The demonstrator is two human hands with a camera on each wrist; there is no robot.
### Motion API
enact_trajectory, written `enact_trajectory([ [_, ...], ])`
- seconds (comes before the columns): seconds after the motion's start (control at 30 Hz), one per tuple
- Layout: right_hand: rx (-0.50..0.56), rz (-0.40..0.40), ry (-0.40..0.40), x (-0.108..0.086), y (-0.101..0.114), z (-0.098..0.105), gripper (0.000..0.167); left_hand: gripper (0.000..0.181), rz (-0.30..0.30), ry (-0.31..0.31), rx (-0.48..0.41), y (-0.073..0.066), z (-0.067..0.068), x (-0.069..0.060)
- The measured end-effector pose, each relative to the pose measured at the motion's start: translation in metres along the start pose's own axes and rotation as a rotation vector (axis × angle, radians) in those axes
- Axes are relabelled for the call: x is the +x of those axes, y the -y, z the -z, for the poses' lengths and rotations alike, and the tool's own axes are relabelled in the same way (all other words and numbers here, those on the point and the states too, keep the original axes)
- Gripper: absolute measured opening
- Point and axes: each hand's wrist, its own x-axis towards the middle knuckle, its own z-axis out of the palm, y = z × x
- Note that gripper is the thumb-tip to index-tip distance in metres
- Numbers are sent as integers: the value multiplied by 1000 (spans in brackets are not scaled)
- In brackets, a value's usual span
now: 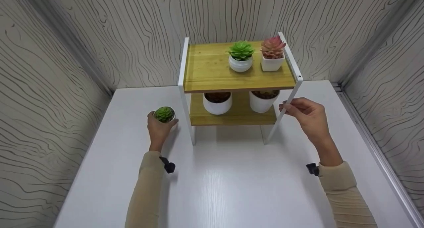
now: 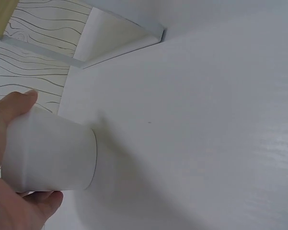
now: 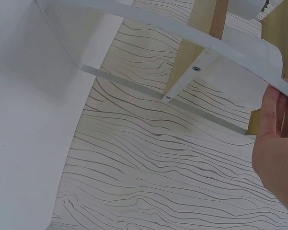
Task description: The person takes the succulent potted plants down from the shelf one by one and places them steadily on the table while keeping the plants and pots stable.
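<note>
In the head view my left hand (image 1: 159,132) curls round a green potted succulent (image 1: 164,114) left of a two-tier shelf (image 1: 212,75). The left wrist view shows its white pot (image 2: 52,151) between thumb and fingers, at the tabletop; whether it bears on the surface I cannot tell. With its fingertips my right hand (image 1: 311,120) holds the shelf's front right white leg (image 1: 272,132). On the wooden top tier stand a green succulent in a round white pot (image 1: 240,63) and a pink succulent in a square white pot (image 1: 272,63).
Two white pots, one on the left (image 1: 217,106) and one on the right (image 1: 262,103), stand on the lower tier, their plants hidden by the top board. The shelf stands on a white table (image 1: 225,188). Wood-grain-patterned panels (image 1: 139,35) rise behind and on both sides.
</note>
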Motion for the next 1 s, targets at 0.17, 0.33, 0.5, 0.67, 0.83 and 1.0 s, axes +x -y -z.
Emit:
enact_trajectory([
  [0.17,-5,1,-2,0,-1,0,21,111,17,22,-13,1,0,2],
  [0.33,-4,-6,-5,1,-1,0,22,113,16,32,-13,2,1,2],
  [0.5,-24,-45,-33,0,0,-3,25,115,18,37,6,4,2,1],
  [0.67,-44,-77,-61,-1,1,-6,24,115,27,34,16,4,3,0],
  [0.83,-42,-76,-62,-1,1,-6,25,116,36,29,22,3,4,-2],
  [1.0,-48,-63,-50,-1,2,-3,25,117,38,29,40,-1,7,-4],
])
